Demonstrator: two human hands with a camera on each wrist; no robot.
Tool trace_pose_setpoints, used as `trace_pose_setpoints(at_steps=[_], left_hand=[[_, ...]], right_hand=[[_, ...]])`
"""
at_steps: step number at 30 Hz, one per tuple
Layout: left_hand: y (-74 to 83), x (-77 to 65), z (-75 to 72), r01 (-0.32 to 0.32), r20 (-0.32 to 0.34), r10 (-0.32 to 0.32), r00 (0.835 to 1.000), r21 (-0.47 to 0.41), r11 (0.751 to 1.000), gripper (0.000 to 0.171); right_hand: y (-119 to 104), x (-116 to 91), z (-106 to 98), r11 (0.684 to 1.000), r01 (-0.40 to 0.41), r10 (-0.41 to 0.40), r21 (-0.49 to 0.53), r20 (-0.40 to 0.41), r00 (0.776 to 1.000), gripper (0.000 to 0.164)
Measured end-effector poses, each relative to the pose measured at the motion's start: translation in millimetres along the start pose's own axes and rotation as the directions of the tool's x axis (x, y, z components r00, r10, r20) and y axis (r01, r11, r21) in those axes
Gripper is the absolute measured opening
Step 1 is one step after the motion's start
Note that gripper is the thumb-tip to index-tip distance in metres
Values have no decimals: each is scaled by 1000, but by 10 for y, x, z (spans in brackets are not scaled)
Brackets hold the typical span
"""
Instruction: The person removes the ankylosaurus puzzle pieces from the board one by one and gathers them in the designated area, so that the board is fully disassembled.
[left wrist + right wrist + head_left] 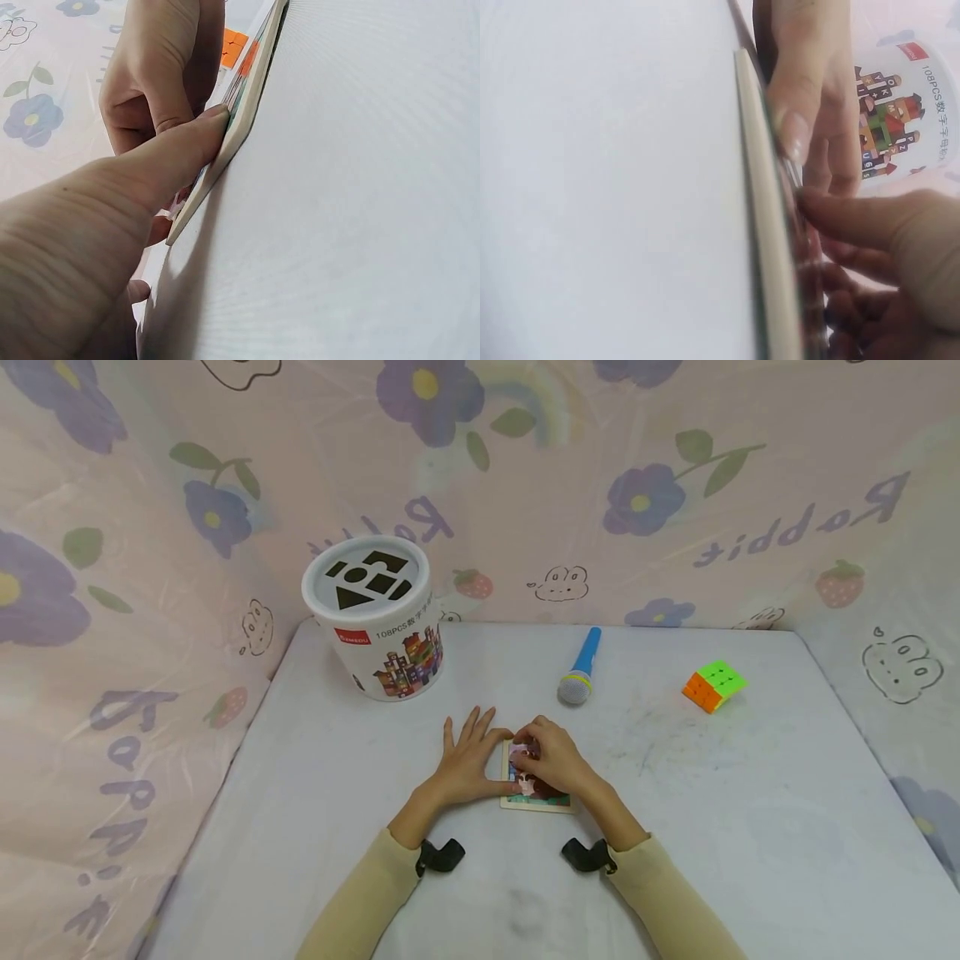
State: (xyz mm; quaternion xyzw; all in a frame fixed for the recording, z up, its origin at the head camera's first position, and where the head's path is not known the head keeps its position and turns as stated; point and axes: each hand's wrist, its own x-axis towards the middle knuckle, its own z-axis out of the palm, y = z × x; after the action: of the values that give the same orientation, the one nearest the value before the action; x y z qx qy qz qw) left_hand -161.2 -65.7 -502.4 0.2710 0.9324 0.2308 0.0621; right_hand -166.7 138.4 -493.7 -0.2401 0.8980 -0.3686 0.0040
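A small wooden jigsaw puzzle board (pixel 537 807) with a colourful picture and a pale rim lies flat on the white table. My left hand (pixel 467 767) is spread at its left side. Its thumb presses on the board's lower left part, and the forefinger touches the top edge. Over the picture, my right hand (pixel 558 762) has its fingers curled down, thumb and fingertips together. Between the two thumbs in the right wrist view, the thin edge of a puzzle piece (pixel 793 174) stands slightly raised, pinched by the right hand. The fingers hide much of the picture.
At the back left stands a white tub (pixel 375 627) with shape cut-outs in its lid. A blue toy microphone (pixel 582 667) lies beyond the hands, and a green and orange puzzle cube (pixel 714 686) sits to the right. Patterned curtain (pixel 510 485) surrounds the table.
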Motion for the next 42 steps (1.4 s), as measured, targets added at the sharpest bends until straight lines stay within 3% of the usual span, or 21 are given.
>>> trace_pose_setpoints(at_steps=[7, 21, 25, 31, 39, 42], left_hand=[[-9, -3, 3, 9, 4, -9, 1000, -2, 1000, 83], [-17, -7, 12, -5, -14, 5, 1000, 4, 1000, 81], [-14, 1, 12, 2, 0, -2, 1000, 12, 1000, 81], [0, 7, 14, 8, 13, -8, 1000, 16, 1000, 82], [-2, 7, 16, 7, 10, -7, 1000, 11, 1000, 82], [-1, 7, 14, 9, 10, -9, 1000, 7, 1000, 81]], right_hand=[[-32, 11, 28, 1000, -7, 6, -20, -36, 999, 27], [-84, 30, 20, 996, -84, 83, -21, -30, 996, 32], [-68, 23, -11, 990, -118, 118, 71, 2, 993, 29], [11, 26, -48, 950, -175, 160, 260, 77, 984, 21], [43, 35, -57, 933, -162, 142, 321, 84, 986, 17], [91, 39, -64, 911, -174, 152, 374, 86, 985, 15]])
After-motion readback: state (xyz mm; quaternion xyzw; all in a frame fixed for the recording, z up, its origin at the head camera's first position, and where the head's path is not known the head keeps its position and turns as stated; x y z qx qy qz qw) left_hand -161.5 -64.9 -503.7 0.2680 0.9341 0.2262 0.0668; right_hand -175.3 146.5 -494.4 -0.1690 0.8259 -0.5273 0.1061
